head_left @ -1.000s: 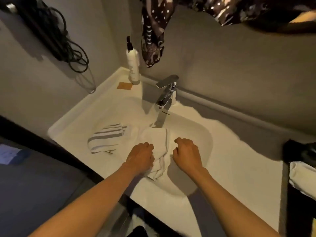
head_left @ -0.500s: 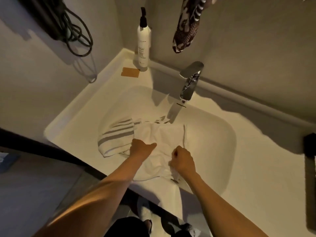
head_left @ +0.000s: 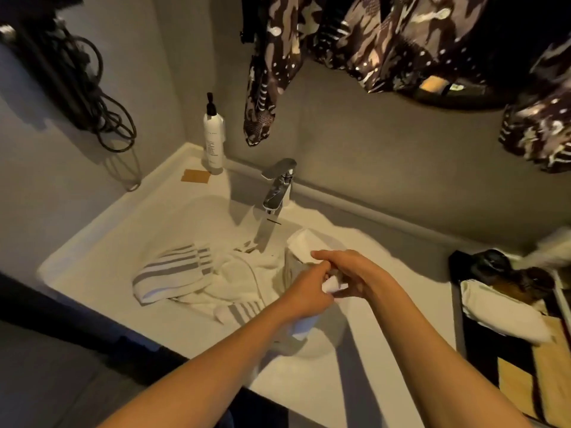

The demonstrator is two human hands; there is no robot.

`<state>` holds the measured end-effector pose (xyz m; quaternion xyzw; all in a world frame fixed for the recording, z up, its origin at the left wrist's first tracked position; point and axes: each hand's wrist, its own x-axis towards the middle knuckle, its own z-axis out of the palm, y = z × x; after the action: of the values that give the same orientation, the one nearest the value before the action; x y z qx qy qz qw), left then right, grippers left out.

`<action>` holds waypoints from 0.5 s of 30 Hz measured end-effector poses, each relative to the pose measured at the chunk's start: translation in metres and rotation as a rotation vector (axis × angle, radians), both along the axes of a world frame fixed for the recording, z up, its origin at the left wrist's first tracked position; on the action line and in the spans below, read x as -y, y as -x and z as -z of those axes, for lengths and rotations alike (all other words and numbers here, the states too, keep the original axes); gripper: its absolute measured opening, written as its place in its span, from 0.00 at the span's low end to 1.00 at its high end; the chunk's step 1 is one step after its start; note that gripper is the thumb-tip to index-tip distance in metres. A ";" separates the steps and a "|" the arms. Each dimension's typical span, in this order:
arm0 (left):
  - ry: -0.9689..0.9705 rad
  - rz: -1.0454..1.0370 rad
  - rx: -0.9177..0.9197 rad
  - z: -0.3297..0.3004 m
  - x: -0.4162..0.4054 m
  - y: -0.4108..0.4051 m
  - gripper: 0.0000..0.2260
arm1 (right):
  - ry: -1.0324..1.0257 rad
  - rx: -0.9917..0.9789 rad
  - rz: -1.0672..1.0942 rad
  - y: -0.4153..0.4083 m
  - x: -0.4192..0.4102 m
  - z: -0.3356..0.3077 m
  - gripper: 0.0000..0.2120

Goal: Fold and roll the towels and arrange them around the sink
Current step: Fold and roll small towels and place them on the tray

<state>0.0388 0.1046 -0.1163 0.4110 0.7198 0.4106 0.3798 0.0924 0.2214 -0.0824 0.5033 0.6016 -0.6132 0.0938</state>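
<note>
A white towel (head_left: pixel 304 247) is lifted above the sink basin (head_left: pixel 191 217), just right of the faucet. My left hand (head_left: pixel 309 291) grips its lower part from the near side. My right hand (head_left: pixel 346 273) pinches it from the right, and a white fold shows between the two hands. A second white towel with grey stripes (head_left: pixel 173 273) lies crumpled in the left half of the basin, one striped end (head_left: pixel 241 312) trailing toward the front rim.
A chrome faucet (head_left: pixel 278 186) stands at the back of the sink. A white pump bottle (head_left: pixel 213 140) and a tan card (head_left: pixel 196 176) sit in the back left corner. Patterned cloth (head_left: pixel 265 72) hangs above. A tray with a folded white towel (head_left: pixel 506 316) stands at the right.
Both hands have lifted the plain white towel out of the basin and moved right with it, coming together. The striped towel stays in the basin. The camera has tilted up.
</note>
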 end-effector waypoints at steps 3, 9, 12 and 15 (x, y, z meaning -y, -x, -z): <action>-0.055 0.107 -0.017 0.008 -0.008 -0.064 0.22 | -0.206 0.104 0.138 -0.056 -0.022 0.005 0.12; -0.165 0.120 0.029 -0.012 -0.044 -0.199 0.19 | -0.294 -0.052 0.519 -0.181 -0.060 0.003 0.18; -0.166 0.193 0.131 -0.015 -0.064 -0.262 0.21 | -0.353 -0.063 0.686 -0.249 -0.080 0.000 0.30; -0.037 0.286 0.158 0.010 -0.073 -0.313 0.23 | -0.236 -0.016 0.625 -0.309 -0.074 0.006 0.43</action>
<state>0.3519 0.1773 -0.1264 0.4827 0.6141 0.3964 0.4825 0.4011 0.2954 -0.0880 0.6660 0.4856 -0.5424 -0.1626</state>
